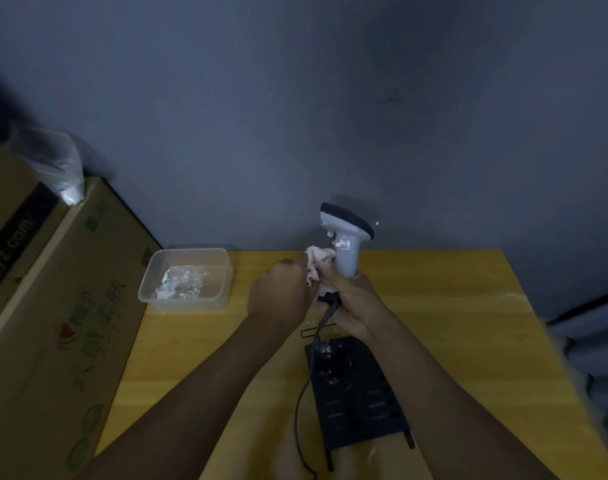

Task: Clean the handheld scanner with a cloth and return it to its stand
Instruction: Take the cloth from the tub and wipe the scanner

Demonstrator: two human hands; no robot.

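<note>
Yellow wooden table (434, 306) against a dim grey-blue wall (295, 98); the scene is poorly lit. At the far middle of the table the scanner (345, 237) is held upright above the surface, its dark-faced head toward the wall and its pale handle pointing down. Flecks of white residue show just under the head. The right hand (351, 303) wraps the lower end of the handle, fingers closed round it where the black cable (304, 393) leaves the base and trails toward the near edge. The left hand (281, 292) is bunched round a pale pink cloth (318, 263), which is pressed against the left side of the handle — the wiping step is judged to be in hand, not yet finished.

Just near of the hands lies the black stand (358, 393), a slotted plate flat on the table, with nothing seated in it. To the left sits a clear plastic tub (184, 277) holding something white and wet-looking; what it is cannot be told. Further left, a cardboard box (53, 289) leans beside the table.

Next move, as judged: carry the cloth up to the residue below the head, keeping the right-hand grip steady — then lower the scanner toward the stand without snagging the cable.
</note>
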